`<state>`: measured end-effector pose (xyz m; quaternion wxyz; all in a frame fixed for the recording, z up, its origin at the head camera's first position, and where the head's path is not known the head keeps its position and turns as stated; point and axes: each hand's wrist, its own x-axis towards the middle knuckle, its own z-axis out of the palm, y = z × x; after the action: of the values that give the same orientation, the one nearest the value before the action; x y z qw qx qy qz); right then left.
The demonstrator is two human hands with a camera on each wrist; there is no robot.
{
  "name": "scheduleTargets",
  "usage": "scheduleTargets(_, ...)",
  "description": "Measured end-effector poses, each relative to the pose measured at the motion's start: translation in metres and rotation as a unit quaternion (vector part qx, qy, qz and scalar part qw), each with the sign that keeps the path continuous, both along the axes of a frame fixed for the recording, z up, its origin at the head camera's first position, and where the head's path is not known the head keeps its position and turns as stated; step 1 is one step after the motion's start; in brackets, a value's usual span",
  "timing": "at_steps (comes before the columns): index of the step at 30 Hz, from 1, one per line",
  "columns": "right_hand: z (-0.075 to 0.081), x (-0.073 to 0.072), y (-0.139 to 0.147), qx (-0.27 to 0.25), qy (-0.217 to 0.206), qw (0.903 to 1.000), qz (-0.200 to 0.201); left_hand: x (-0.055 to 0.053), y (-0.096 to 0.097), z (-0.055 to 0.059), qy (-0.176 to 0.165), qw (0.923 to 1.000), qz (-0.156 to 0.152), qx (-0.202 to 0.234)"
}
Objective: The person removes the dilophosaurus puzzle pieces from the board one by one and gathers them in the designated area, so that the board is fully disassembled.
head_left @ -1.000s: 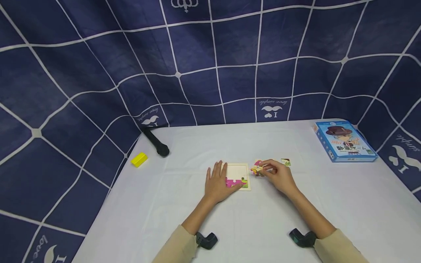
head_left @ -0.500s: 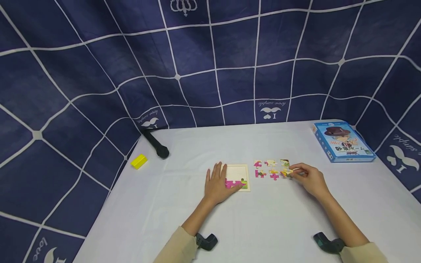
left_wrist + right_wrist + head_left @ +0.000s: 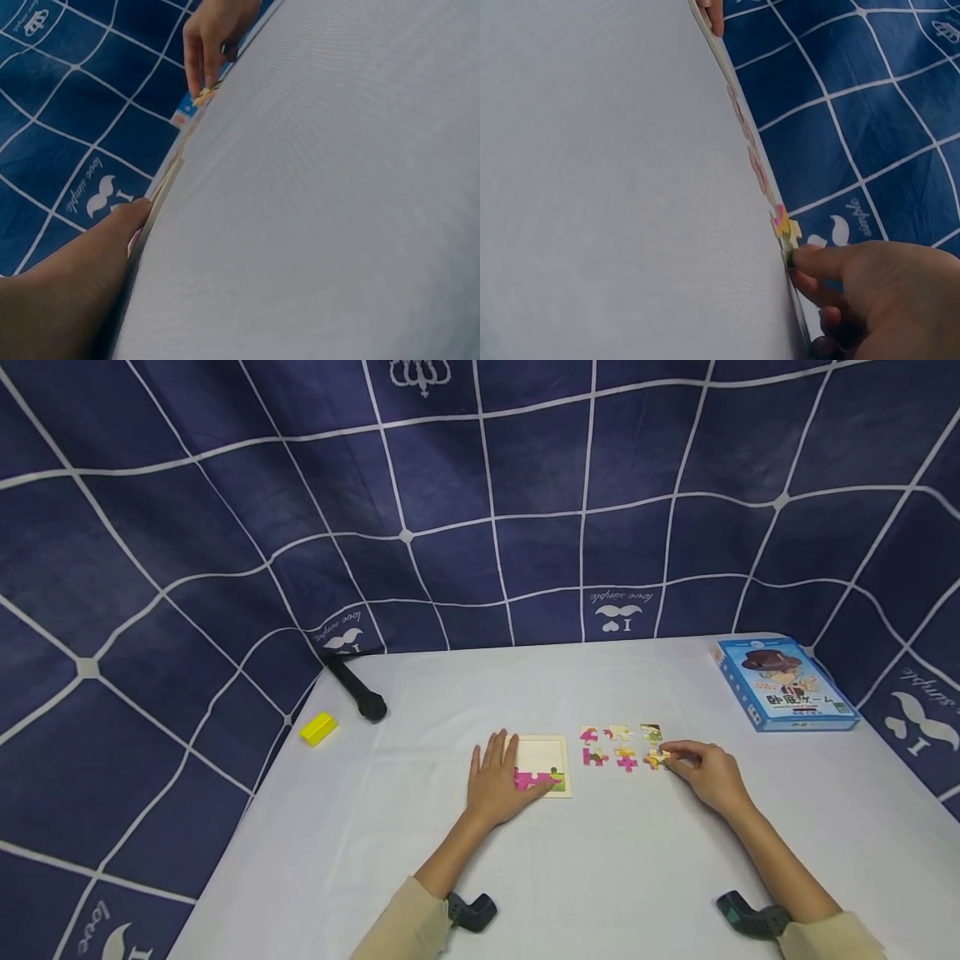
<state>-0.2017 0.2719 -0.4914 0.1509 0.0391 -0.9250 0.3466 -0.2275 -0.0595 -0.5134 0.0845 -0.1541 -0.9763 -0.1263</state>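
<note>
1. Change: our right hand (image 3: 711,777) has shifted from just beside the puzzle tray (image 3: 536,752) to the far right end of the loose pieces, uncovering their two rows. Over the last half second it barely moves.
2. Meaning, as we judge it: the pinched jigsaw piece (image 3: 654,760) is being picked up or adjusted and is not yet placed; it lies outside the tray, at 3 o'clock from it.
3. Right fingers: nearly closed, thumb and fingertips pinching that yellow piece at its right edge. We cannot tell whether it is clear of the table.
4. Left hand (image 3: 497,783): fingers straight and slightly spread over the tray's 9 o'clock side, thumb across its lower part; nothing gripped.
5. Tray: pink and green pieces show along the 6 o'clock edge; bare base above.
6. The other loose pieces (image 3: 595,758) lie apart from the tray, between it and our right hand.
</note>
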Motion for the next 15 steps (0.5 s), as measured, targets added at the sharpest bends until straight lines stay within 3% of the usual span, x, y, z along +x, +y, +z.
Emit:
scheduleTargets(5, -0.002, -0.002, 0.000, 0.011, 0.029, 0.9995, 0.007, 0.000, -0.001, 0.001, 0.006, 1.0000, 0.002, 0.001)
scheduleTargets(15, 0.001, 0.000, -0.014, -0.006, 0.037, 0.9993, 0.009, -0.001, -0.003, 0.002, -0.015, 0.9989, -0.017, 0.040)
